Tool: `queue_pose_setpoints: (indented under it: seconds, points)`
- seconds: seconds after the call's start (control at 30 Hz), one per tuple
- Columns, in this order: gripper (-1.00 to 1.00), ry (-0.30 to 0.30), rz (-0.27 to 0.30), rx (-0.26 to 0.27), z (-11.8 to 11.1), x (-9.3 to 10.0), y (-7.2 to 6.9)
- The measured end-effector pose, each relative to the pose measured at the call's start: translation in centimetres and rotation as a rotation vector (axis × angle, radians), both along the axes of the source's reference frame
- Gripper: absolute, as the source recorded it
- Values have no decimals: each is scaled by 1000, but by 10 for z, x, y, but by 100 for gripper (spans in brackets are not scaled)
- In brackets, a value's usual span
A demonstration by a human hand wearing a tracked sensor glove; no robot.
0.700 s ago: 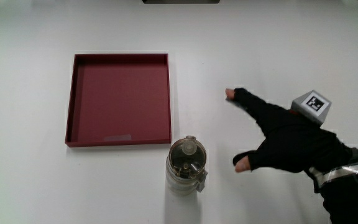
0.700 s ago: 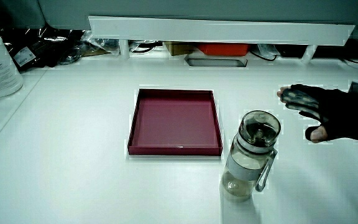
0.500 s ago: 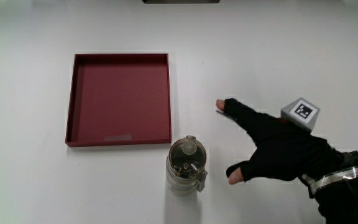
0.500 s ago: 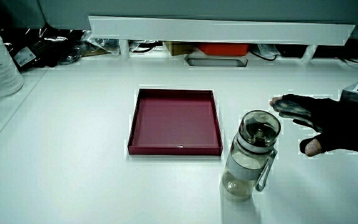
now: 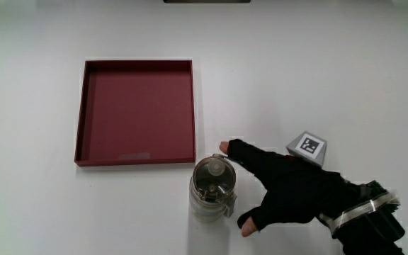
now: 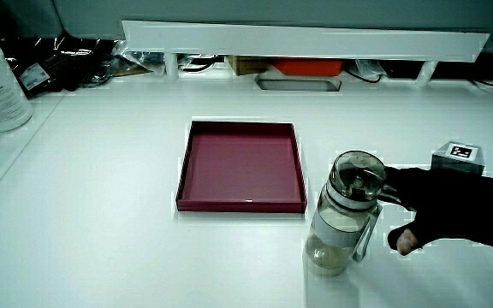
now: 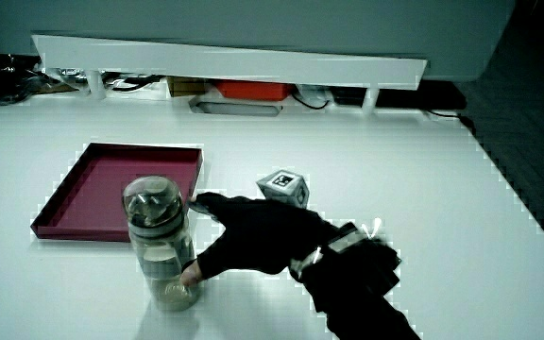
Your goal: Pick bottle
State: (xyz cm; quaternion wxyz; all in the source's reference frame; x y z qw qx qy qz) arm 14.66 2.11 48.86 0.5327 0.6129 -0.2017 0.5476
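At the table's near edge, the black-gloved hand (image 5: 289, 195) is sitting just beside the clear plastic bottle with a grey lid and carry loop (image 5: 212, 190), with its forearm running off toward the person. The fingers are spread wide and holding nothing: the thumb (image 5: 247, 225) is lying low near the bottle's base and a fingertip (image 5: 224, 147) is reaching past the lid, so the bottle is standing between them. In a side view the thumb tip (image 7: 189, 276) looks to be touching or almost touching the bottle's lower wall; contact is not certain. The small patterned cube (image 5: 307, 146) is riding on the back of the glove.

The bottle is standing upright on the white table (image 5: 331, 64), just nearer to the person than one corner of the shallow dark red square tray (image 5: 136, 113), which is holding nothing.

Step in hand, as a judgement: the reach and pre-grasp, grip not yet made. The next move is calling for closing thumb and fingers around the bottle's body below the lid, clear of the loop, then lifting straight up without knocking the tray's rim.

Farther off, a low white partition (image 6: 306, 38) is showing in both side views.
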Motion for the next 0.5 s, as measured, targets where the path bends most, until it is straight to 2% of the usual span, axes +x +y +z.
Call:
queue_pose_setpoints:
  seconds: [0.07, 0.1, 0.13, 0.2, 0.3, 0.37, 0.5]
  points:
    - [0, 3, -5, -12, 1, -5, 3]
    - [0, 5, -9, 20, 8, -6, 3]
    - [0, 6, -10, 5, 6, -9, 4]
    - [0, -21, -6, 29, 10, -13, 5]
    - [0, -52, 28, 53, 14, -15, 6]
    - [12, -64, 53, 46, 12, -15, 6]
    - [35, -69, 104, 98, 14, -14, 7]
